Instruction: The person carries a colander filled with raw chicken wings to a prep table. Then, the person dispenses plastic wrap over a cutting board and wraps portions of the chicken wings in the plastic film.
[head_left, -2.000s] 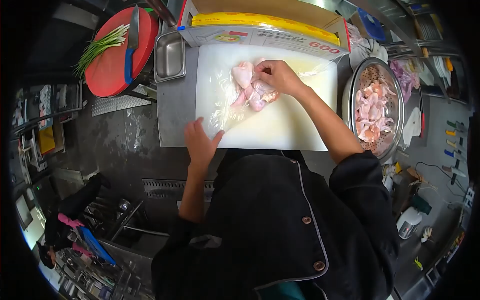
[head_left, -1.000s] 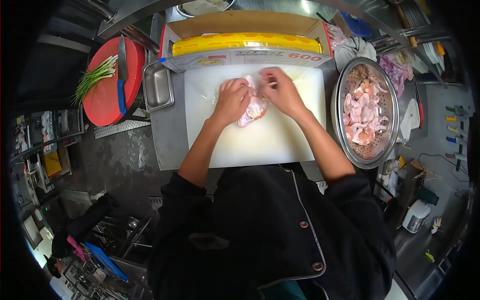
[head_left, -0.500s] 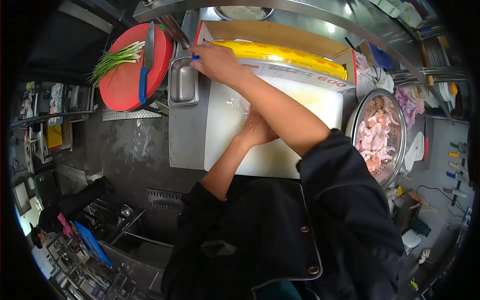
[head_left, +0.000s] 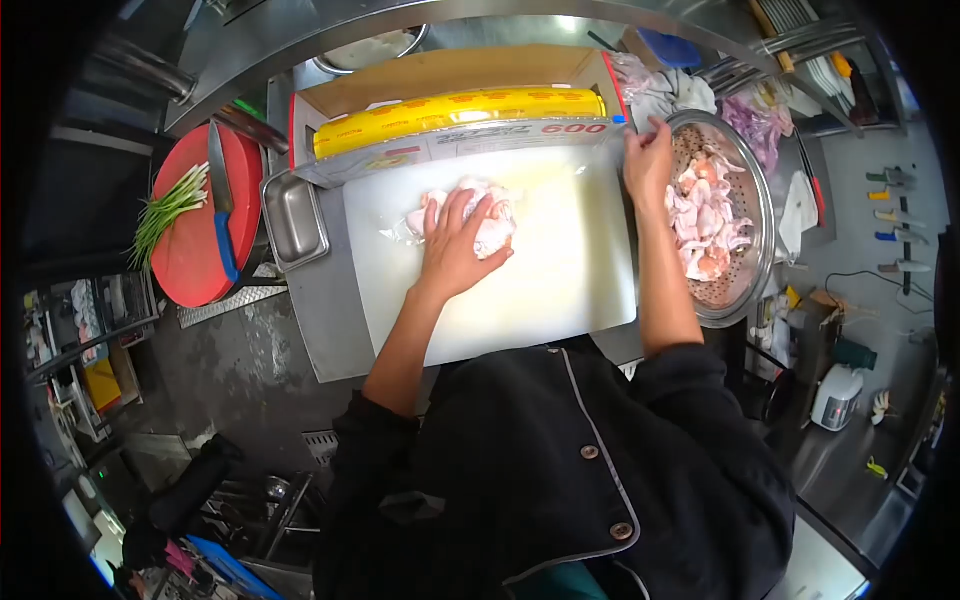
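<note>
My left hand (head_left: 458, 245) lies with spread fingers on a bundle of pale raw chicken pieces (head_left: 492, 232). Clear plastic film (head_left: 400, 230) shows at the bundle's left edge. Both rest on a white cutting board (head_left: 560, 290). Behind the board stands a long cardboard box (head_left: 480, 140) with a yellow roll of plastic wrap (head_left: 460, 108) inside. My right hand (head_left: 650, 170) is at the box's right end, its thumb and fingers apart. A small blue slider (head_left: 619, 119) on the box's front edge is right beside those fingertips; whether they touch is unclear.
On the right, a perforated metal bowl (head_left: 757, 195) holds more raw chicken. A small steel pan (head_left: 296, 222) stands left of the board. Further left, a red round board (head_left: 178, 270) carries green onions (head_left: 175, 212) and a blue-handled knife (head_left: 226, 245). A metal shelf edge (head_left: 450, 22) runs overhead.
My right hand has gone from the box's left end to its right end, and the blue slider has moved there too. My arms are no longer crossed. The view has shifted and turned.
</note>
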